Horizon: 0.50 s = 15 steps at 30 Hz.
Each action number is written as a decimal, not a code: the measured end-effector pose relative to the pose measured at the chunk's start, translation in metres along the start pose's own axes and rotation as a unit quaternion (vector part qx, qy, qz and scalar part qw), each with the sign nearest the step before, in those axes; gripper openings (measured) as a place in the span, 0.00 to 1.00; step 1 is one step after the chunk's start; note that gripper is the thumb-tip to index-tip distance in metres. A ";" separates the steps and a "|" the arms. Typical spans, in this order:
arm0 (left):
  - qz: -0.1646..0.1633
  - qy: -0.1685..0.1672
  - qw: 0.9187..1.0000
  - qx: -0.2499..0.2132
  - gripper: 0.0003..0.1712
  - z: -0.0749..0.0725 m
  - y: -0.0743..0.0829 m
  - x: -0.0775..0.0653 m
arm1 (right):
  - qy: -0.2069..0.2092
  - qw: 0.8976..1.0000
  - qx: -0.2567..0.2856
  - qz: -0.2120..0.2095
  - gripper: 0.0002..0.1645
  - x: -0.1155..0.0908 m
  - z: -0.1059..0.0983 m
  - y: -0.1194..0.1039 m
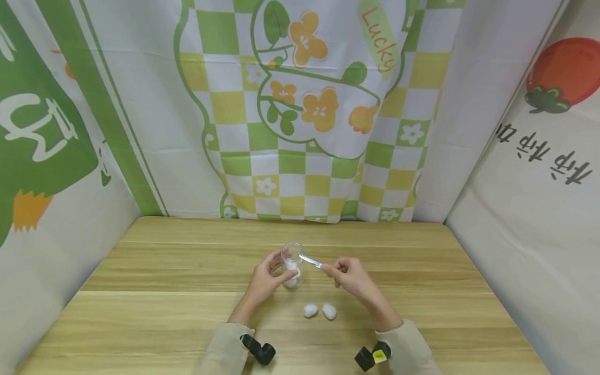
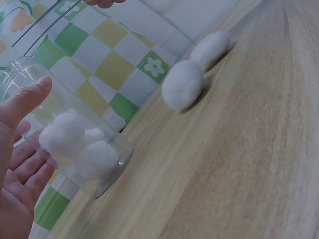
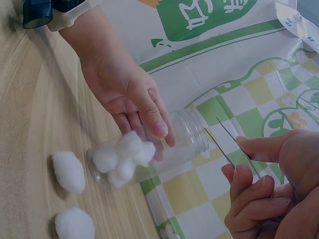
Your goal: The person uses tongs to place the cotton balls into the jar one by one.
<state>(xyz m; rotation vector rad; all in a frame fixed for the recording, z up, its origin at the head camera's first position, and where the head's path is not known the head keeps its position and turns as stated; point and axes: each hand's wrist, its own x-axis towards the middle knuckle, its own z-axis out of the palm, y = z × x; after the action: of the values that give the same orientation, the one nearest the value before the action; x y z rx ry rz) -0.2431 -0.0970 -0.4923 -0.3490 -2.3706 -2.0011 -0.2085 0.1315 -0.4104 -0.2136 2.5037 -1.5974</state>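
A clear jar (image 1: 291,254) stands upright on the table, with several white cotton balls (image 3: 124,159) in its lower part. My left hand (image 1: 263,282) holds the jar, thumb on one side and fingers on the other. In my right hand (image 1: 351,277) a pair of metal tweezers (image 1: 311,261) is pinched, their tips pointing at the jar's open mouth. The tips stand slightly apart, with nothing between them in the right wrist view. Two more balls, a left cotton ball (image 1: 310,311) and a right cotton ball (image 1: 329,311), lie on the table in front of the jar.
The wooden table (image 1: 187,260) meets a patterned curtain (image 1: 290,172) at its back edge. Printed cloth also hangs at both sides. A black wrist camera (image 1: 260,350) is on the left sleeve, and another black camera (image 1: 364,358) is on the right.
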 end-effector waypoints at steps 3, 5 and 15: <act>0.001 -0.001 1.000 -0.004 0.38 0.000 0.000 0.000 | -0.002 1.000 -0.003 -0.004 0.18 -0.001 -0.001 0.002; 0.000 -0.001 1.000 -0.007 0.38 0.000 0.000 0.000 | -0.004 1.000 -0.005 -0.006 0.18 -0.002 -0.001 0.002; -0.004 0.003 1.000 -0.009 0.38 0.000 0.000 0.000 | -0.001 1.000 -0.011 -0.004 0.18 -0.005 -0.001 0.005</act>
<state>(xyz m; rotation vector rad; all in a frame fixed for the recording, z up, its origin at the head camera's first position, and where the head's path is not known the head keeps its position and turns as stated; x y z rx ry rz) -0.2428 -0.0969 -0.4924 -0.3340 -2.3573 -2.0249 -0.2041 0.1358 -0.4137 -0.2280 2.5226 -1.5716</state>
